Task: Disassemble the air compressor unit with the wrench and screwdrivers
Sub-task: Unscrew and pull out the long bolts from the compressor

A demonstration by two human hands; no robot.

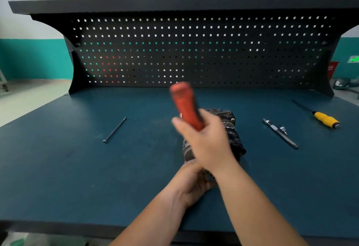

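- Right grip (206, 140) is wrapped round the red screwdriver handle (184, 103), blurred, raised above the air compressor unit (231, 129)
- Left grip (192, 183) clasps the unit's near end, mid-way across the bench (77, 168)
- Long black bolt (115, 130) lies left; wrench (280, 134) and yellow screwdriver (326, 119) lie right

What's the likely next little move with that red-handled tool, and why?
Probably turn the red-handled screwdriver to loosen a fastener: the right hand grips it above the compressor, the left hand holds its near end, and one long bolt lies on the table.
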